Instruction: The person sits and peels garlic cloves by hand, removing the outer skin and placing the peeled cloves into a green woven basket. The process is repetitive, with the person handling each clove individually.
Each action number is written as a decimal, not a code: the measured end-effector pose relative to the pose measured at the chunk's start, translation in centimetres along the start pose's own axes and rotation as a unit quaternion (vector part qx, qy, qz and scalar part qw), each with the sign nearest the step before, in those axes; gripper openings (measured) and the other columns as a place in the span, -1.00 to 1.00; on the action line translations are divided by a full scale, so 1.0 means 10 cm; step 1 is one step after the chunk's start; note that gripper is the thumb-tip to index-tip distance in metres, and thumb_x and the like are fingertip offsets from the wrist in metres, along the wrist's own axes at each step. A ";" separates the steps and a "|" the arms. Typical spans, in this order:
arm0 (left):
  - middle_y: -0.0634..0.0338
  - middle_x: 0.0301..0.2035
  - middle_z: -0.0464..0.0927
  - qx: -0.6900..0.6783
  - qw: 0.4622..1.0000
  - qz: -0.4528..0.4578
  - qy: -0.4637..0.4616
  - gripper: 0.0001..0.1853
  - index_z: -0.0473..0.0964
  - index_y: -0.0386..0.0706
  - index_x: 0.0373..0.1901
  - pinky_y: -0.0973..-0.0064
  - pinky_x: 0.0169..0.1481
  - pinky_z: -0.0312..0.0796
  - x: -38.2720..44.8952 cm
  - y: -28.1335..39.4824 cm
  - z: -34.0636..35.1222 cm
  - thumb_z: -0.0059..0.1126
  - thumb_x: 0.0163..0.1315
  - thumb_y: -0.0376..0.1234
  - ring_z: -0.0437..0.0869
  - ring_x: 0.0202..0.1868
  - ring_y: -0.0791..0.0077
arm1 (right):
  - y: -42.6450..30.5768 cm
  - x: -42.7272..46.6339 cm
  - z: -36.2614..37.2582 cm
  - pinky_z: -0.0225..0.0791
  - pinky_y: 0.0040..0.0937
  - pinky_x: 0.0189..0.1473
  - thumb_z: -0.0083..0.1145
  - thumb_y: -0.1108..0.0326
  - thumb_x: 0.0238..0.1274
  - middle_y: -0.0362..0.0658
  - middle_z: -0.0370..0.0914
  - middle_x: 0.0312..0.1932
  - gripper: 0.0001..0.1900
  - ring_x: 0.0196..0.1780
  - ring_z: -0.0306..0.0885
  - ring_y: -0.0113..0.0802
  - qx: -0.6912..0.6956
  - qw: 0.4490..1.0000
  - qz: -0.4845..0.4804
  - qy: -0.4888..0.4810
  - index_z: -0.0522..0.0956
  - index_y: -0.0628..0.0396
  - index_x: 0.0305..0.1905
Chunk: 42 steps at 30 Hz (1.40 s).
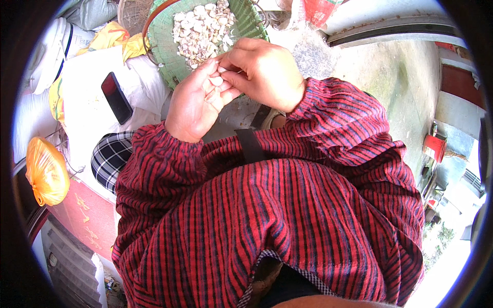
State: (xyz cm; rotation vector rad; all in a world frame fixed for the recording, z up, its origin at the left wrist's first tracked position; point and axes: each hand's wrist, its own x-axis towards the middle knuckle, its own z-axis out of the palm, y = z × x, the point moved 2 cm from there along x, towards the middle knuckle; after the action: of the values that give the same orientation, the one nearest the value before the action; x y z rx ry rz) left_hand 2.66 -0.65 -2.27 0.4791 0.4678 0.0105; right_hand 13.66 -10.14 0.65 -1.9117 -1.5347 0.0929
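Note:
Pale garlic cloves point(216, 81) rest on the palm and fingers of my left hand point(196, 100), which is turned up and cupped around them. My right hand point(262, 73) comes in from the right and pinches a small clove point(222, 69) between thumb and forefinger, close against the left fingertips. Just beyond both hands stands a green woven basket point(163, 57) with a brown rim and wire loops at its sides. A heap of garlic cloves point(200, 30), whitish and purplish, lies inside it.
At the left a dark smartphone point(116, 98) lies on a white sheet point(83, 88) over bags. A tied orange plastic bag point(47, 171) sits at the far left. White buckets point(48, 54) stand at the upper left, and a red and white sack point(319, 11) beyond the basket.

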 end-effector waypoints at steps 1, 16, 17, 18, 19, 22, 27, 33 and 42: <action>0.17 -0.08 0.45 -0.002 1.000 0.002 0.003 -0.68 0.33 -0.22 0.00 0.36 0.14 0.33 0.00 0.00 -0.01 -0.28 0.40 -0.21 0.48 -0.01 0.41 | -0.01 0.00 0.00 0.41 -0.25 -0.34 0.16 0.27 -0.16 -0.14 0.41 -0.53 -0.85 -0.37 0.50 -0.13 -0.011 1.000 -0.005 0.001 0.53 0.07 -0.44; 0.35 -0.54 0.40 0.176 0.980 0.064 0.068 -0.83 0.48 -0.22 -0.26 0.79 -0.63 0.03 -0.12 0.11 -0.04 0.01 0.30 -0.30 0.23 -0.66 0.80 | 0.09 0.00 0.01 0.37 -0.57 -0.43 0.11 0.50 0.02 -0.26 0.47 -0.52 -0.92 -0.46 0.45 -0.60 0.450 0.865 0.224 -0.016 0.48 0.21 -0.33; 0.36 -0.55 0.39 0.188 0.977 0.076 0.066 -0.84 0.48 -0.22 -0.27 0.80 -0.63 0.03 -0.12 0.12 -0.01 0.03 0.29 -0.30 0.23 -0.66 0.80 | 0.09 0.00 0.02 0.38 -0.56 -0.43 0.11 0.51 0.01 -0.25 0.48 -0.52 -0.92 -0.46 0.47 -0.57 0.440 0.876 0.198 -0.004 0.48 0.20 -0.34; 0.37 -0.55 0.37 0.199 0.974 0.088 0.065 -0.84 0.47 -0.22 -0.28 0.80 -0.63 0.04 -0.14 0.13 0.02 0.04 0.28 -0.31 0.22 -0.65 0.81 | 0.08 0.00 0.03 0.39 -0.55 -0.43 0.12 0.52 -0.01 -0.23 0.48 -0.52 -0.91 -0.45 0.48 -0.55 0.431 0.886 0.173 0.008 0.49 0.20 -0.34; 0.36 -0.55 0.38 0.201 0.973 0.088 0.068 -0.85 0.47 -0.22 -0.28 0.80 -0.63 0.04 -0.14 0.14 0.04 0.04 0.28 -0.31 0.22 -0.65 0.81 | 0.07 0.02 0.02 0.40 -0.54 -0.41 0.12 0.53 -0.02 -0.21 0.49 -0.51 -0.91 -0.44 0.50 -0.51 0.383 0.914 0.135 0.013 0.49 0.20 -0.34; 0.35 -0.54 0.39 0.200 0.974 0.081 0.065 -0.87 0.47 -0.22 -0.28 0.80 -0.62 0.05 -0.15 0.16 0.07 0.05 0.27 -0.34 0.22 -0.65 0.81 | 0.06 0.04 -0.03 0.43 -0.49 -0.37 0.14 0.55 -0.06 -0.14 0.51 -0.46 -0.88 -0.39 0.55 -0.38 0.271 0.961 0.038 0.030 0.52 0.18 -0.33; 0.32 -0.53 0.41 0.180 0.981 0.052 0.041 -0.91 0.45 -0.22 -0.28 0.80 -0.62 0.06 -0.18 0.22 0.03 0.04 0.25 -0.39 0.23 -0.66 0.81 | 0.03 0.09 -0.12 0.44 -0.41 -0.27 0.22 0.53 -0.07 -0.11 0.54 -0.38 -0.85 -0.30 0.56 -0.27 0.236 0.970 -0.055 0.029 0.56 0.16 -0.31; 0.30 -0.53 0.42 0.175 0.984 0.012 0.018 -0.95 0.43 -0.22 -0.32 0.82 -0.63 0.08 -0.20 0.27 -0.01 0.04 0.23 -0.43 0.24 -0.67 0.80 | 0.01 0.12 -0.16 0.44 -0.39 -0.21 0.24 0.49 -0.05 -0.13 0.55 -0.36 -0.87 -0.25 0.55 -0.21 0.228 0.969 -0.092 0.013 0.58 0.15 -0.32; 0.30 -0.58 0.37 0.139 0.988 -0.058 -0.035 -0.93 0.32 -0.15 -0.40 0.83 -0.66 0.07 -0.18 0.27 -0.02 -0.01 0.21 -0.47 0.23 -0.70 0.78 | -0.02 0.09 -0.20 0.45 -0.46 -0.21 0.17 0.61 -0.01 -0.14 0.56 -0.29 -0.87 -0.23 0.55 -0.33 0.244 0.963 -0.104 -0.049 0.60 0.17 -0.32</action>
State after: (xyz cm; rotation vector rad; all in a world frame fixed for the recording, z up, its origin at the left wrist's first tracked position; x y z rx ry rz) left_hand 1.18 1.63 -0.43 0.7237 0.4300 -0.1843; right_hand 14.65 -10.19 2.64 -1.3696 -1.5889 0.4376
